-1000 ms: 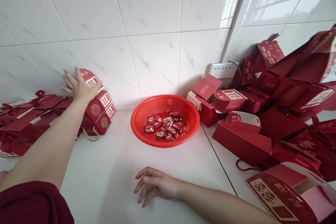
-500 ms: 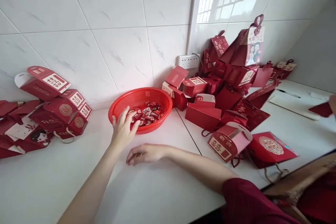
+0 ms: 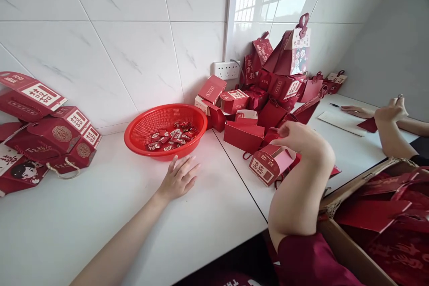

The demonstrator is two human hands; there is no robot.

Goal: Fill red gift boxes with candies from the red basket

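1. Some thin, stiff card seems to make up the open box (image 3: 271, 163), so it should feel light for its bulk, hold its shape under gentle pressure and crease if pinched hard.
2. Its surface looks smooth and could slide a little under dry skin; a soft, flat grip ought to suit it better than a tight squeeze.
3. Best hold, as judged from its form: the 2 opposite side walls, low down where the card is probably firmest. The raised flaps would likely bend.
4. Deep red covers the outside, with pale pink inside. A cream panel with a red double character fills much of the near face, below 2 smaller pale characters.
5. It rests on the table (image 3: 67, 214) at 4 o'clock from the centre of the head view, just beside a red pile of boxes (image 3: 244, 136). Dark red cords show near it; whose they are cannot be told.
6. The right hand (image 3: 295, 136) is over its far edge at 3 o'clock, fingers bent; whether they touch or grip the card cannot be told.
7. The left hand (image 3: 179, 178), at 7 o'clock, holds nothing, its fingers spread just beside the red basket (image 3: 142, 129) of wrapped sweets (image 3: 174, 136).
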